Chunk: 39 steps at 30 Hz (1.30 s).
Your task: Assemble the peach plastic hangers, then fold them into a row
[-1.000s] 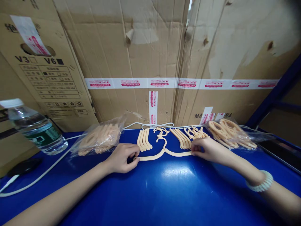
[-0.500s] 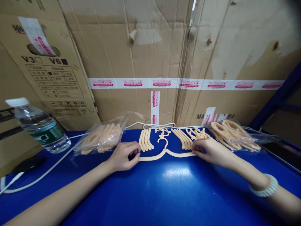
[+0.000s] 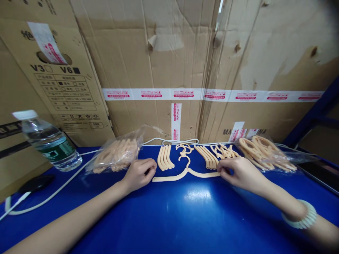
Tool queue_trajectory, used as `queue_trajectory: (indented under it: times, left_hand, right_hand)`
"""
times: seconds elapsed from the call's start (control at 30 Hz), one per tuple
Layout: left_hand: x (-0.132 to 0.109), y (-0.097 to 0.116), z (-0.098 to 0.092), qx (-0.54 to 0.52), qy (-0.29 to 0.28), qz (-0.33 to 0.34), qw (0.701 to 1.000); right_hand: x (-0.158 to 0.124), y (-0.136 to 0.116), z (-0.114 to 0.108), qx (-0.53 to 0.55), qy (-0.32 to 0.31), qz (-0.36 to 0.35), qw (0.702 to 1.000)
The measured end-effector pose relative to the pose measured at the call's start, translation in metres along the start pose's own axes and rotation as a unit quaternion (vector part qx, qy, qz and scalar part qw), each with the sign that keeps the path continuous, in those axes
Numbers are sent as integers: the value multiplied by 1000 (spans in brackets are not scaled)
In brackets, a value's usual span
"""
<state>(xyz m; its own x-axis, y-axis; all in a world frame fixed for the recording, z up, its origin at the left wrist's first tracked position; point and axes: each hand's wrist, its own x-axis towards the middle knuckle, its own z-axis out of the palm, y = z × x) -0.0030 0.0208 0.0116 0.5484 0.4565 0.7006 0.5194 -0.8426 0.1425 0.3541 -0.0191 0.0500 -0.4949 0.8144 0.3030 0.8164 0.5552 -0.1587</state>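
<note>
A beige plastic clothes hanger (image 3: 173,177) lies on the blue table, its two arms spread left and right and a thin curved hook rising from the middle. My left hand (image 3: 140,173) is just off the hanger's left end, fingers curled together, with nothing visible in them. The right end of the hanger is covered by the fingertips of my right hand (image 3: 239,173), which are pinched on it. Behind the hanger, a row of loose hanger arms (image 3: 166,158) lies at left and another row (image 3: 206,157) at right. Several loose hooks (image 3: 184,148) lie between them.
A clear bag of beige parts (image 3: 116,155) lies at left and a second bag (image 3: 265,153) at right. More small beige pieces (image 3: 225,151) sit near my right hand. A water bottle (image 3: 50,144), a black device (image 3: 35,183) and white cable are at left. Cardboard (image 3: 156,70) stands behind.
My left hand has come slightly away from the hanger, whose left tip now shows. My right hand stays at the right end. The view has shifted a little.
</note>
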Motion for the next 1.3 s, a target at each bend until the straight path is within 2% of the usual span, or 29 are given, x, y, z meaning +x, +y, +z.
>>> queue_trajectory:
  times: [0.5, 0.67, 0.8, 1.13, 1.3]
  left_hand:
    - [2, 4, -2, 0, 11, 28, 1000]
    - [2, 7, -1, 20, 14, 35, 999]
    - [2, 6, 1, 25, 10, 29, 999]
    - [2, -1, 4, 7, -11, 8, 1000]
    - [1, -4, 4, 2, -9, 9, 1000]
  right_hand:
    - [-1, 3, 7, -46, -17, 8, 999]
    - [0, -2, 7, -25, 7, 11, 1000]
    - [-1, -4, 7, -1, 12, 16, 1000]
    - [0, -8, 6, -68, 2, 19, 998]
    - [1, -6, 5, -50, 7, 31, 998]
